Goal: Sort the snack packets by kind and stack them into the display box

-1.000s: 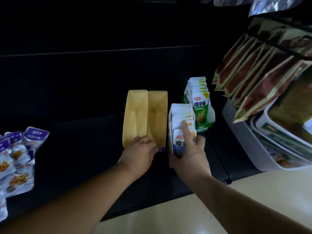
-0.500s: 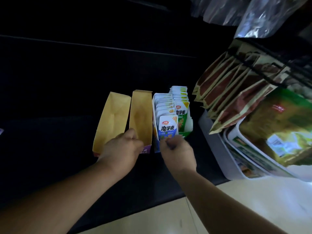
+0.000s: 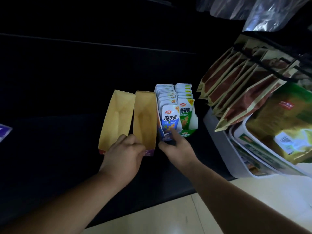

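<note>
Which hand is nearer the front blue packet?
Right. The right hand touches the blue packet low down with one finger; the left hand grips the empty box alongside.

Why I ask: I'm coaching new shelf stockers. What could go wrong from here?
1. The front blue packet stands at the blue box's low front with only the right hand's forefinger on it; released, it might tip out.
2. The empty purple-fronted box looks like light card; the left hand gripping its near end could skid or crush it, nudging the blue box.
</note>
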`<state>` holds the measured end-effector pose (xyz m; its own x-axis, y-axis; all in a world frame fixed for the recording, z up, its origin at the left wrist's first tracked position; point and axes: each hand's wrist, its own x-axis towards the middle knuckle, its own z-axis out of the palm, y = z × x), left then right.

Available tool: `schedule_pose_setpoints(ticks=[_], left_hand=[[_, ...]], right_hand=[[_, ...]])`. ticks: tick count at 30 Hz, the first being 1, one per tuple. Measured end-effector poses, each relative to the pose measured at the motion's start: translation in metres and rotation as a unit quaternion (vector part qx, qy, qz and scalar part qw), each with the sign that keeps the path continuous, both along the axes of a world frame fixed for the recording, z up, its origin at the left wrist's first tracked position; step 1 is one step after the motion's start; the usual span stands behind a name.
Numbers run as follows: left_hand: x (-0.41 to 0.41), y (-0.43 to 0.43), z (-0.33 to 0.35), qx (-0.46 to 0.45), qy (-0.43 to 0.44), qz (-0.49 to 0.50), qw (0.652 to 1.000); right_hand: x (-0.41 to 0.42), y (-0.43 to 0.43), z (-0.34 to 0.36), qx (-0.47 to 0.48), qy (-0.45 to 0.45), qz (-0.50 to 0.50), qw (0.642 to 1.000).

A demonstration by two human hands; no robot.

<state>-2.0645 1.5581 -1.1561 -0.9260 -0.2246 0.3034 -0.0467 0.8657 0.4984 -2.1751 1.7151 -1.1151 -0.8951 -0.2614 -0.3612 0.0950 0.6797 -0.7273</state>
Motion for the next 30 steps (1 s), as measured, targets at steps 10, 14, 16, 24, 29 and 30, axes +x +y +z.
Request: schedule_pose_setpoints(ticks=[10, 14, 16, 24, 29, 30], left_hand=[[0.037, 0.006, 0.01, 0.054, -0.004, -0.051, 0.997], [0.067, 0.015, 0.023, 0.089, -0.033, -0.072, 0.993], [0.082, 0.017, 0.03, 0.118, -0.047, -0.074, 0.989], [0.127, 0.012, 0.099, 0.428, -0.121, -0.018, 0.896], [0.154, 0.001, 0.136, 0.562, -0.184, 0.064, 0.804], [0.161, -0.004, 0.139, 0.553, -0.18, 0.084, 0.809]], right_hand=[[0.009, 0.009, 0.004, -0.025, 0.043, -0.031, 0.998], [0.04, 0.008, 0.025, -0.072, -0.163, -0.004, 0.984], [0.052, 0.01, 0.038, -0.072, -0.196, -0.013, 0.978], [0.105, 0.023, 0.114, 0.053, -0.121, 0.061, 0.989], [0.137, -0.001, 0.153, 0.005, -0.074, 0.037, 0.997], [0.146, -0.01, 0.156, -0.001, -0.067, 0.045, 0.997]])
